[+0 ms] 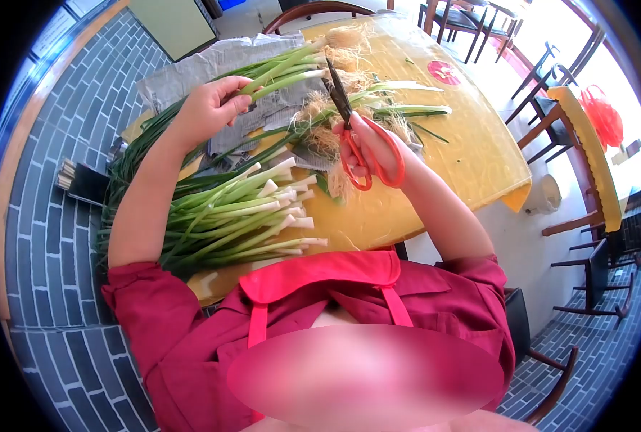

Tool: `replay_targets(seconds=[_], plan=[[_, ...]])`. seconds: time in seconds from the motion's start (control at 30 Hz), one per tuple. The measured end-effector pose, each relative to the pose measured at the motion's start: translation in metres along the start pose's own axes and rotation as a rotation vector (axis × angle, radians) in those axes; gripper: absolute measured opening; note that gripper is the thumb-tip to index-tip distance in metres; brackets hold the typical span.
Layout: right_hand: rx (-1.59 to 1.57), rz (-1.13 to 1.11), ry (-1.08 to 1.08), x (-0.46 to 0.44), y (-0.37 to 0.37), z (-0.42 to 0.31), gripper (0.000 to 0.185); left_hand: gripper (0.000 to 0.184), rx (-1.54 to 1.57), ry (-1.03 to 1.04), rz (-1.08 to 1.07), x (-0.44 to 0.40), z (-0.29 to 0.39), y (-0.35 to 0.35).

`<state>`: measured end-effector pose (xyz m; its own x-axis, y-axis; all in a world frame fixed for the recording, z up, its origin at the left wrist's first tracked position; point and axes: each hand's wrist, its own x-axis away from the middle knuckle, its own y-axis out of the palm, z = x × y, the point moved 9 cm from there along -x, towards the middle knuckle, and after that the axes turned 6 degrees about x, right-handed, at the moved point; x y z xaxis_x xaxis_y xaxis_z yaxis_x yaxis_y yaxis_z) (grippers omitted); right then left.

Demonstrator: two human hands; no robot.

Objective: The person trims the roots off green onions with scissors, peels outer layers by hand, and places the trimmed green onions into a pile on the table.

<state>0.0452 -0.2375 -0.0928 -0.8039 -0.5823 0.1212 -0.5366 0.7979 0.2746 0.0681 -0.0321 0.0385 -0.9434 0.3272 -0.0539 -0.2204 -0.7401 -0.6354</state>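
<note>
My left hand (216, 106) is closed on a few scallions (286, 78), holding them near their white stems over the far side of the table. The stem ends point right, towards the scissors. My right hand (369, 147) grips a pair of scissors (386, 160) by its red handles, with the dark blades pointing up and left, close to those stems. Below my left hand lies a large pile of scallions (252, 209) with their white ends bare of roots. Scallions with stringy roots (324, 140) lie beneath the scissors.
A yellow-covered table (471, 155) bears everything. Newspaper (216, 68) lies under part of the scallions. Loose roots (349, 37) are heaped at the far edge. A dark holder of chopsticks (88, 183) stands by the brick wall at left. Chairs (551, 122) and a bin (545, 194) stand at right.
</note>
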Motion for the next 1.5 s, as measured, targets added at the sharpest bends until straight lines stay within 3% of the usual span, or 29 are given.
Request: replay_targets(seconds=[0.57,0.77,0.97,1.17,1.3,1.5], plan=[[0.102,0.013,-0.006,-0.003,-0.002,0.003,0.049,0.040,0.022,0.027,-0.108,0.009,0.002,0.027],[0.171,0.096,0.058,0.001,-0.012,0.006,0.047,0.040,0.074,0.022,-0.135,0.009,-0.001,0.030],[0.106,0.041,0.057,0.006,-0.012,0.007,0.041,0.033,0.074,0.064,-0.177,0.008,-0.003,0.039],[0.324,0.100,0.067,0.018,-0.023,0.009,0.035,0.037,-0.071,0.000,-0.028,0.000,-0.012,0.014],[0.557,0.047,0.098,0.038,-0.018,-0.007,0.037,0.038,-0.022,-0.030,-0.025,-0.005,-0.021,0.009],[0.560,0.207,0.005,0.032,-0.013,-0.023,0.035,0.038,-0.062,-0.036,-0.101,-0.002,-0.013,0.027]])
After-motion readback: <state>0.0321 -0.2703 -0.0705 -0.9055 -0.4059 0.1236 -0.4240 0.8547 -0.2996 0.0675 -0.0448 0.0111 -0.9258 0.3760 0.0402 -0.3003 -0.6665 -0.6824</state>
